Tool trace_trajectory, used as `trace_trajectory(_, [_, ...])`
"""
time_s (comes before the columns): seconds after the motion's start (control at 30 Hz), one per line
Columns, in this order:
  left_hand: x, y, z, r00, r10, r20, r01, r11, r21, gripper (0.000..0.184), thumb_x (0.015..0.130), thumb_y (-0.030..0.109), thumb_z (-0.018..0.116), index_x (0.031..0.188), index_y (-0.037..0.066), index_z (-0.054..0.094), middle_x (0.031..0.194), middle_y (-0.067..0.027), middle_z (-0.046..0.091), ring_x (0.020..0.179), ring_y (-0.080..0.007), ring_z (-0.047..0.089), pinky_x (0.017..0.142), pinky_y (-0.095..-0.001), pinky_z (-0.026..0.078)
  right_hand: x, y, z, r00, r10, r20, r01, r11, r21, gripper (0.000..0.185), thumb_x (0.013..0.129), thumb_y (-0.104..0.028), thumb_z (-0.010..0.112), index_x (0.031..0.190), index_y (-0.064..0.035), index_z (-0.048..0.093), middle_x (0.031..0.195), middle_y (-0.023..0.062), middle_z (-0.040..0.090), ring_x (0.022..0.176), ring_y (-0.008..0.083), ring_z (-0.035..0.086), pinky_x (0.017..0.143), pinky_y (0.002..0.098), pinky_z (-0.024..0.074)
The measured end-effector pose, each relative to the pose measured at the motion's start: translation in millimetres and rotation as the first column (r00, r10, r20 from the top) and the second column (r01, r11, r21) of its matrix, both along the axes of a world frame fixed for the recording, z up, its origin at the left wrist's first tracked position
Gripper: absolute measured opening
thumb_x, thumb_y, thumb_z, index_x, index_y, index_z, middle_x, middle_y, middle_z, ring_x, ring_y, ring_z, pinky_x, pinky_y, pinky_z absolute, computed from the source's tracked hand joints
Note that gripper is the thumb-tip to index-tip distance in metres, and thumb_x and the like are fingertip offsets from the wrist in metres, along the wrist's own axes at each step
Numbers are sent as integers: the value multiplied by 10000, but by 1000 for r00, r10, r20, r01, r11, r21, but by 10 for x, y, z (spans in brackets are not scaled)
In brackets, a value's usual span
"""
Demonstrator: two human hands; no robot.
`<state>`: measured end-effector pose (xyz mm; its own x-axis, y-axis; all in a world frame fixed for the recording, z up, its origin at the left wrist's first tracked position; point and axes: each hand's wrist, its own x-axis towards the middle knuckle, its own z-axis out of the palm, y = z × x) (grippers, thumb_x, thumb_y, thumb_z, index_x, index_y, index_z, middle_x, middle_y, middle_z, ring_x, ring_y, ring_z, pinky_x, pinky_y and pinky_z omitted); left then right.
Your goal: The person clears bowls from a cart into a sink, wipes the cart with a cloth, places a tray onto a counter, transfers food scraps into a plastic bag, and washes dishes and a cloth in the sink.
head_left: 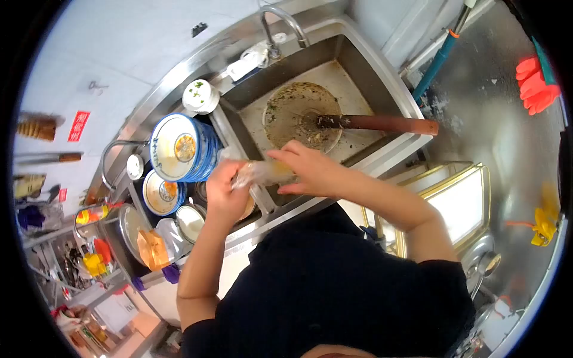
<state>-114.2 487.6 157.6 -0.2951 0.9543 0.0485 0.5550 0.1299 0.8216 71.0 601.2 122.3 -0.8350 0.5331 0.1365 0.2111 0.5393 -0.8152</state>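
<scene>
A crumpled, see-through plastic bag (262, 173) is stretched between my two hands over the near edge of the sink (352, 89). My left hand (227, 185) is closed on one end of the bag. At its other end is my right hand (307, 170), with the fingers spread and touching or just beside the blurred plastic; whether it grips is unclear. Behind my hands, a round strainer (286, 113) with dark and green scraps lies in the basin, and a brown handle (382, 123) reaches from it over the right rim.
Stacked blue-and-white bowls (179, 146) stand left of the basin, near a white cup (200, 96) with green bits. A faucet (286, 21) arches over the back edge. Gold-edged trays (459, 206) lean at the right; red gloves (537, 86) hang farther right.
</scene>
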Motion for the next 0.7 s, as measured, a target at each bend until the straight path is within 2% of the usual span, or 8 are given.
trace_trajectory(0.2, [-62, 142, 350, 975, -158, -158, 190, 958, 217, 254, 625, -41, 556, 872, 2, 598, 824, -173, 582, 796, -357, 568, 698, -397, 462, -661, -261, -18, 981, -46, -189, 65, 993, 98, 310, 750, -149, 680, 1035, -78, 582, 963, 149, 597, 901, 303, 569, 761, 368, 467])
trace_trajectory(0.3, [-117, 159, 571, 922, -234, -309, 346, 857, 382, 191, 688, 2, 582, 876, 15, 609, 777, -166, 555, 740, -346, 542, 655, -384, 448, -767, -308, 20, 901, -239, -361, 232, 971, -64, 228, 762, -92, 645, 983, -52, 602, 921, 121, 626, 814, 233, 603, 679, 338, 469])
trace_trajectory(0.37, [-182, 170, 606, 912, -225, -343, 341, 880, 330, 213, 756, 69, 544, 951, 24, 616, 870, -171, 567, 836, -337, 546, 740, -388, 444, -767, -314, 303, 906, -353, -233, 295, 922, -250, 178, 776, -88, 636, 945, -36, 612, 825, 80, 623, 723, 157, 590, 608, 308, 454])
trace_trajectory(0.43, [-235, 16, 767, 949, -265, -169, 310, 880, 360, 288, 783, 92, 534, 1061, 34, 586, 986, -164, 565, 921, -323, 550, 816, -382, 438, -780, -221, 419, 870, -421, -259, 306, 870, -387, 124, 793, -108, 642, 886, -28, 629, 729, 46, 607, 645, 103, 561, 549, 279, 430])
trace_trajectory(0.53, [-414, -380, 772, 954, -57, -293, 228, 772, 594, 367, 782, 76, 563, 1145, 31, 539, 1076, -155, 552, 982, -316, 546, 869, -368, 430, -670, -212, 765, 899, -435, -52, 419, 887, -193, 221, 882, -231, 586, 937, -19, 618, 734, -7, 560, 618, 74, 496, 541, 222, 393])
trace_trajectory(0.57, [-502, -612, 746, 965, 4, -264, 155, 800, 580, 389, 768, 53, 580, 1154, 28, 534, 1086, -154, 554, 1005, -317, 541, 884, -362, 426, -666, -233, 867, 898, -438, -53, 426, 892, -154, 198, 879, -211, 594, 935, -24, 620, 705, -21, 539, 585, 66, 466, 523, 213, 372])
trace_trajectory(0.63, [-726, -1273, 581, 967, 126, -220, 4, 859, 513, 421, 744, 7, 603, 1157, 26, 531, 1096, -155, 557, 1033, -312, 536, 897, -360, 422, -642, -161, 788, 836, -501, -223, 407, 840, -359, 111, 852, -176, 629, 842, -69, 603, 625, -43, 455, 534, 69, 404, 499, 217, 330])
trace_trajectory(0.7, [-928, -2040, 110, 949, 293, -120, -232, 901, 365, 397, 747, 7, 605, 1139, 26, 543, 1079, -177, 560, 1031, -342, 527, 894, -377, 422, -625, -114, 789, 868, -473, -148, 414, 856, -309, 149, 858, -172, 616, 760, -83, 547, 642, -40, 448, 547, 71, 405, 489, 225, 311])
